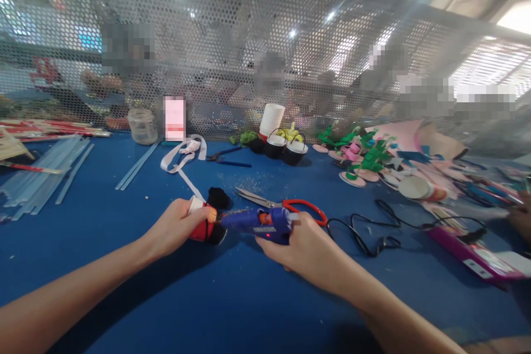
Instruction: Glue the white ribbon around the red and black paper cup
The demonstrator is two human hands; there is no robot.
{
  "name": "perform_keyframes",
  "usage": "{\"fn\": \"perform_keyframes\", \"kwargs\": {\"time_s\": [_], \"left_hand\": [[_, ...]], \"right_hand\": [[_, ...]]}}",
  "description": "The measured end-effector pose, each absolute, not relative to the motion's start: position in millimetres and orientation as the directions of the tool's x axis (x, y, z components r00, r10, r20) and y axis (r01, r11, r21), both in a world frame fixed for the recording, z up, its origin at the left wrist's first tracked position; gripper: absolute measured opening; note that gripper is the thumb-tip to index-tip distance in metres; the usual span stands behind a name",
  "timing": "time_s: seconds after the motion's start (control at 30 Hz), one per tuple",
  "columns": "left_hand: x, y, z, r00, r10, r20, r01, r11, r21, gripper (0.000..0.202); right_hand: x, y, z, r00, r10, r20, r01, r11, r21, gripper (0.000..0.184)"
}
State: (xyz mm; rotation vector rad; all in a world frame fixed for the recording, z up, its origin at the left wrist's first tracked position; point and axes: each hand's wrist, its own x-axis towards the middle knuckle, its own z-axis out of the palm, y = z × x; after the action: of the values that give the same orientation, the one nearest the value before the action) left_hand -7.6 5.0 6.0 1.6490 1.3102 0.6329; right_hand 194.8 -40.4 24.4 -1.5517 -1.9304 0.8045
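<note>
At mid-table, on the blue tabletop (249,310), the left hand (176,227) is clamped around a cup-like piece (199,230) of red, white and black, held at a tilt. The thumb presses its upper side, apparently to steady it while exposing the side towards the right.

Taking that piece as clock centre, the right hand (305,243) is at three o'clock, closed about the grip of a blue glue gun (253,223). Its nozzle points to nine, evidently to bring the tip to the piece; contact cannot be confirmed. A red light shows on the gun. The hands are apart.

A black fuzzy lump (218,198) sits at one o'clock, just beside the piece. White ribbon (168,164) lies at eleven to twelve, its tail running down to the piece. Red-handled scissors (305,206) rest shortly before three, presumably placed for easy reach. Black cable (366,246) lies at three, seemingly slack to let the gun move; its connection cannot be traced.
</note>
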Motion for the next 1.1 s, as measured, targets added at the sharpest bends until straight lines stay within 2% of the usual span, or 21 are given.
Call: {"fn": "perform_keyframes", "kwargs": {"time_s": [0.13,0.33,0.47,0.57,0.63,0.73,0.87,1.0,1.1], "left_hand": [[-6.9,4.4,6.1,0.305,0.940,-0.155,0.437,0.006,0.899,0.029],[-5.9,1.3,9.0,0.280,0.957,-0.080,0.439,-0.054,0.897,0.033],[-7.1,-2.1,8.4,0.299,0.954,-0.006,0.425,-0.127,0.896,0.033],[-7.8,-5.0,8.0,0.327,0.944,0.029,0.412,-0.170,0.895,0.034],[-8.0,-6.7,8.3,0.341,0.940,0.035,0.417,-0.184,0.890,0.034],[-8.7,-8.4,8.9,0.369,0.929,0.029,0.435,-0.201,0.878,0.034],[-10.1,-9.9,9.6,0.401,0.914,0.062,0.456,-0.257,0.852,0.034],[-10.5,-11.6,10.8,0.431,0.897,0.097,0.458,-0.311,0.833,0.034],[-9.7,-11.7,10.7,0.446,0.888,0.112,0.454,-0.332,0.826,0.033]], "right_hand": [[194.0,-42.7,24.3,-0.200,0.973,0.119,0.676,0.225,-0.702,0.016],[206.1,-28.8,39.6,-0.239,0.967,-0.089,0.531,0.053,-0.846,0.018],[218.2,-10.5,36.4,-0.196,0.980,-0.034,0.334,0.034,-0.942,0.019],[224.9,5.9,30.3,-0.103,0.995,0.015,0.286,0.044,-0.957,0.023],[228.3,18.9,26.2,-0.068,0.998,0.013,0.380,0.038,-0.924,0.025],[232.9,41.5,17.6,0.010,1.000,-0.005,0.589,-0.010,-0.808,0.029],[237.5,68.5,2.9,0.112,0.994,-0.013,0.703,-0.088,-0.706,0.030],[230.6,73.5,3.1,0.158,0.981,0.116,0.795,-0.057,-0.605,0.025],[213.0,58.9,16.0,0.082,0.976,0.203,0.824,0.049,-0.565,0.024]]}}
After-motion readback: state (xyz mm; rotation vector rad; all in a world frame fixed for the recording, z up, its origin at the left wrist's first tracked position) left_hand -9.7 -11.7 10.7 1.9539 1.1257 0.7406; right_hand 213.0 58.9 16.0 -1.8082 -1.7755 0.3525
